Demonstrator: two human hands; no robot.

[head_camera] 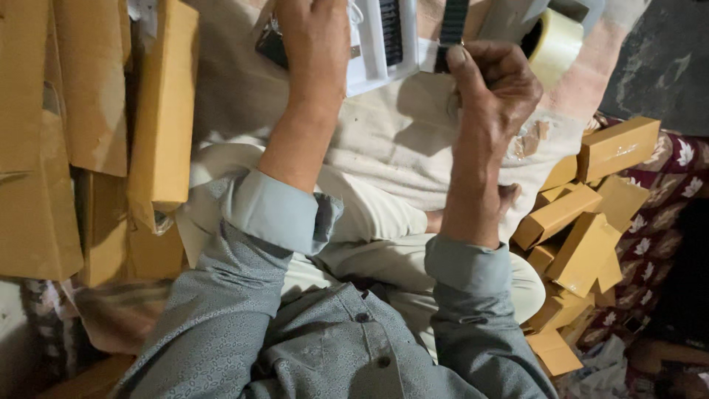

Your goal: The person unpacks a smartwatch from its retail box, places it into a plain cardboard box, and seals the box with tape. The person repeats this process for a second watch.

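The person sits cross-legged on a pale cloth (399,140), sleeves of a grey shirt rolled to the elbow. The right hand (495,89) is up at about one o'clock, its grip clenched: thumb and fingers pinch the lower end of a dark ribbed strap (452,29) that runs upward out of view. The left hand (314,37) sits at twelve o'clock, laid over the edge of a white tray (384,52) with a dark slot in it. Whether that grip is closed on the tray or only resting there, I cannot tell, since the fingers pass out of view at the top. The strap hangs just beside the tray's right edge.

Near the right hand, at one o'clock, lies a roll of clear packing tape (555,43). A loose heap of small tan cardboard boxes (583,236) is piled at three to four o'clock, beside the person's knee. Larger flat brown cartons (96,111) stand in a stack at nine to ten o'clock.
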